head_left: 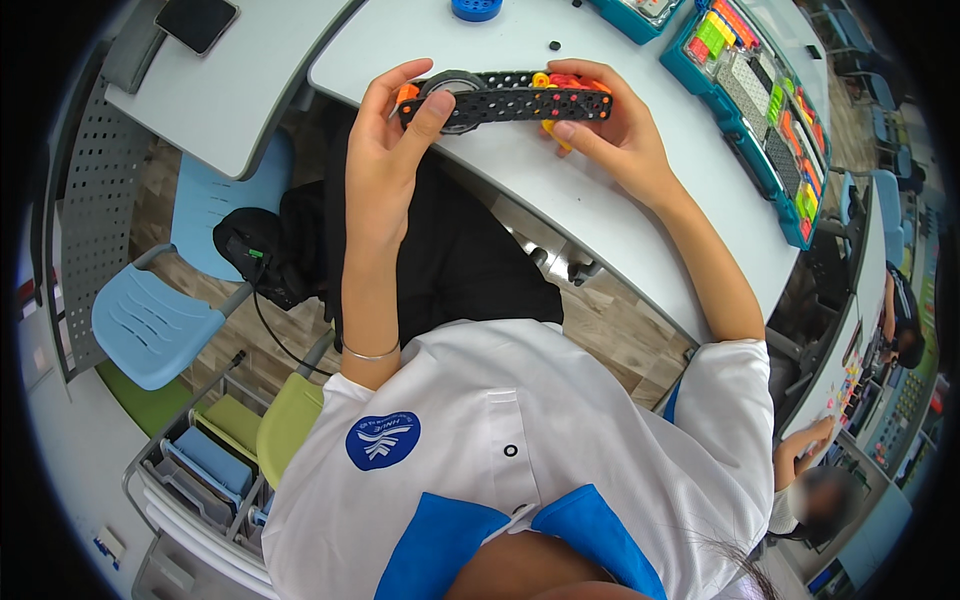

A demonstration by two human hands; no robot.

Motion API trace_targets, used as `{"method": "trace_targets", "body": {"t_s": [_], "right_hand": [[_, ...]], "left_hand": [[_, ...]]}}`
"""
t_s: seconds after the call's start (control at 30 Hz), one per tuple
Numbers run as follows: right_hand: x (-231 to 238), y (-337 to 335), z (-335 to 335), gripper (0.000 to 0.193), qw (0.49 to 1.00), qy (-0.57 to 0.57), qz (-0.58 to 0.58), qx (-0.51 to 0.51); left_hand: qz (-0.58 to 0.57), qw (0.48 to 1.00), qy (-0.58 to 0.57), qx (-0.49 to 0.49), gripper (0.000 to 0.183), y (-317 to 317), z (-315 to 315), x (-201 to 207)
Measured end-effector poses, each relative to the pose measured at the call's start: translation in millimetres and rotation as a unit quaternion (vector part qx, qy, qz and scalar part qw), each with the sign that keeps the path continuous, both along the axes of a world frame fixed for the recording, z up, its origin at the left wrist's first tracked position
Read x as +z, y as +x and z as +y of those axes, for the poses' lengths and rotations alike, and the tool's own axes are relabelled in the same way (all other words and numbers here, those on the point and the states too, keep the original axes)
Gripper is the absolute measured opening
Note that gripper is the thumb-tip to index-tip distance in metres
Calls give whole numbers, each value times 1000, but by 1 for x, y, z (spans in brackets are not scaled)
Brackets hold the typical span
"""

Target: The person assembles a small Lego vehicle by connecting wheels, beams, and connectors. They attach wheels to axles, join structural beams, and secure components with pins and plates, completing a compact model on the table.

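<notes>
A person seated at a white table (640,230) holds a long black strip (505,100) pierced with rows of small holes, a building-kit part, level just above the table's near edge. The left hand (385,150) is closed on the strip's left end, thumb pressed on the front beside a round grey wheel (450,92) mounted there, fingers curled behind. The right hand (615,130) is closed on the right end, thumb underneath and fingers over the top, where small orange, yellow and red pieces (560,82) sit on the strip. Both hands grip the same strip; neither is open.

To handle this well, it seems best to keep the strip steady and level with the left hand while the right fingertips press the small coloured pieces squarely into the holes, keeping the work over the table so a dropped piece does not fall to the floor.

To the right on the table lies a long teal tray (770,165) divided into compartments, holding sorted small parts in green, orange, yellow, red and grey. A 2nd teal tray (625,15) shows partly at the top edge; its contents are too cropped to tell. A blue round part (476,8) and a tiny black piece (554,45) lie loose on the table. A dark phone (195,20) rests on a neighbouring table at upper left. Light blue chairs (150,320) stand at left.
</notes>
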State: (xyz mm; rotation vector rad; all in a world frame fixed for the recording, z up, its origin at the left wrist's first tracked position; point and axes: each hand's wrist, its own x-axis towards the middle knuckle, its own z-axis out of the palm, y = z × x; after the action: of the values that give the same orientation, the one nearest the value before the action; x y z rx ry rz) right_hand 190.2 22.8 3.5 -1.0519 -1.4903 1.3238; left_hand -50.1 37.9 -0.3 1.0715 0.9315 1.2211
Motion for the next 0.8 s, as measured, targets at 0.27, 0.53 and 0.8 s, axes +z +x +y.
{"method": "trace_targets", "body": {"t_s": [0.27, 0.53, 0.8], "right_hand": [[-5, -1, -1, 65, 994, 63, 84, -10], [-1, 5, -2, 64, 996, 23, 8, -86], [-13, 10, 4, 42, 984, 63, -60, -155]], "left_hand": [[-4, 999, -45, -11, 38, -12, 3, -2], [20, 980, -82, -180, 60, -18, -3, 8], [-20, 985, -100, -136, 51, -11, -2, -1]]}}
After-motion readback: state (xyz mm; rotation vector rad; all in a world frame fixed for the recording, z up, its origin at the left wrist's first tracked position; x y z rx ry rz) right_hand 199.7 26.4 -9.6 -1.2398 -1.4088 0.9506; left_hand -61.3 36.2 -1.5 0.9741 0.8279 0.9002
